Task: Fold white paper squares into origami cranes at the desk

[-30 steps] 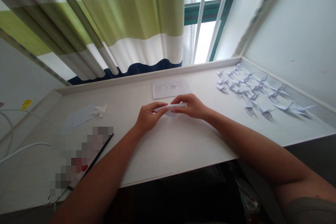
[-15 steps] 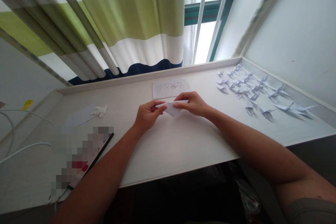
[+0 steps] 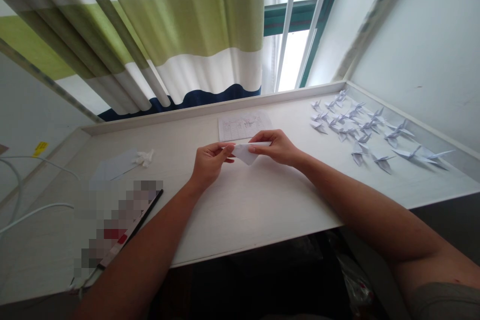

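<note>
A small folded piece of white paper (image 3: 246,153) hangs just above the white desk (image 3: 247,210), held between both hands. My left hand (image 3: 208,162) pinches its left end with thumb and fingers closed. My right hand (image 3: 276,147) pinches the right end along the top edge, fingers closed over it. The paper's lower flap points down toward the desk.
Several folded paper cranes (image 3: 360,127) lie in rows at the right of the desk. A printed sheet (image 3: 243,125) lies behind my hands. White sheets (image 3: 112,166) and a crumpled scrap (image 3: 144,158) sit at the left, near a blurred-out flat object (image 3: 116,225). A striped curtain (image 3: 168,35) hangs behind.
The paper was a flat narrow strip between my fingers; it has opened into a hanging triangular flap. Both hands have lifted slightly and moved a little away from me.
</note>
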Motion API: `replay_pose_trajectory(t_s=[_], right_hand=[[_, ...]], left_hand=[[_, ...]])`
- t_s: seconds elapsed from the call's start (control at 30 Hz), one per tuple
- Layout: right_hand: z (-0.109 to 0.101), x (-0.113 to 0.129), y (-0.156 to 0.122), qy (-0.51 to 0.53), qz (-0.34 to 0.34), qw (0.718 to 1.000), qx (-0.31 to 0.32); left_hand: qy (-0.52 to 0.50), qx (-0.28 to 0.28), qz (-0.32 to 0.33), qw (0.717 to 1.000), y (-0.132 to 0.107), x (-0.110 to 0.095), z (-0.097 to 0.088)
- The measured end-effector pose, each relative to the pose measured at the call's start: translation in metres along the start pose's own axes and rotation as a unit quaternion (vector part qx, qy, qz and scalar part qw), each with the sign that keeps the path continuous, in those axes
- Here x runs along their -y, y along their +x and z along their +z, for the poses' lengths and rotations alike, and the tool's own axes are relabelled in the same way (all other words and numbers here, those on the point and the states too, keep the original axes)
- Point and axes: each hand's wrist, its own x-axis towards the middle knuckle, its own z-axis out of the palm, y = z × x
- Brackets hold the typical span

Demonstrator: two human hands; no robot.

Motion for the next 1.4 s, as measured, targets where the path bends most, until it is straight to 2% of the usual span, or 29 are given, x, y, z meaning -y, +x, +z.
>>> replay_pose_trajectory(t_s=[0.8,1.07,1.3,1.4], right_hand=[[0.0004,-0.0012,0.0019,0.026,0.024,0.999,-0.013],[0.0004,0.0025,0.0010,0.016,0.019,1.000,-0.013],[0.0013,0.0007,0.0009,0.037,0.042,0.998,0.028],[0.0020,0.0004,0.0011,0.036,0.040,0.998,0.021]], left_hand=[[-0.023,0.003,0.004,1.000,0.0038,0.0038,-0.0024],[-0.029,0.010,-0.019,0.999,0.0026,0.0012,-0.0014],[-0.020,0.008,-0.039,0.999,0.0031,0.0013,-0.0010],[-0.024,0.014,-0.044,0.999,0.0027,0.0014,-0.0007]])
